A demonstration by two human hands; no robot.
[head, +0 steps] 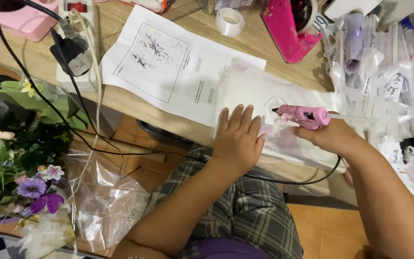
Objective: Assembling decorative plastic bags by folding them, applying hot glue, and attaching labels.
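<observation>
A pink plastic hot-glue gun, gripped in the right hand, pointed its nozzle at a white ribbon loop on clear plastic wrapping lying on the wooden table. The left hand lay open and flat, pressing the wrapping. Gluing appeared underway; careful nozzle aim seemed needed.

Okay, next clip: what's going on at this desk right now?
A person seated at a wooden desk holds a pink glue gun in the right hand, its nozzle pointing left over a clear plastic sleeve with white ribbon. The left hand lies flat, fingers spread, pressing the sleeve down. A printed sheet lies beside it, a pink tape dispenser behind, and flowers sit at the left.
</observation>
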